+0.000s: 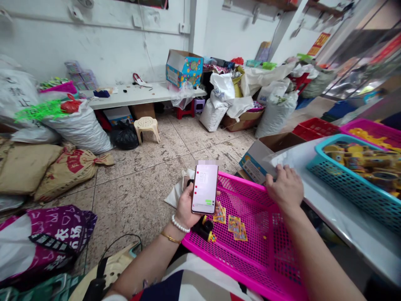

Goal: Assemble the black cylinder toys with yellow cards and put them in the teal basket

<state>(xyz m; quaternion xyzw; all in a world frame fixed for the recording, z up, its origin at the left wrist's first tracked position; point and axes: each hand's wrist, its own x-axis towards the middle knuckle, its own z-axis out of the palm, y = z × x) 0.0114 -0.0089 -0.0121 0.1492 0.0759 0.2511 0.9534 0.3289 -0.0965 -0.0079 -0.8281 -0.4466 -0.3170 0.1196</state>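
Observation:
My left hand (185, 209) is wrapped round a smartphone (204, 190), its lit screen facing me with what looks like a chat. A pearl bracelet and a gold bangle circle that wrist. Under the phone, a pink mesh basket (247, 263) rests across my lap. Inside it lie small yellow printed packets (234, 224) and a black and yellow toy-like piece (206, 225). My right hand (285, 186) lies with fingers apart at the edge of the white table (308, 175), near the basket's far right corner, and holds nothing.
On the right, a blue basket (326, 161) of yellow-brown parts stands on the table, with a pink basket (354, 125) behind. An open cardboard box (255, 163) is just beyond my right hand. Sacks (78, 125), a beige stool (147, 124) and a long bench (131, 95) are farther off.

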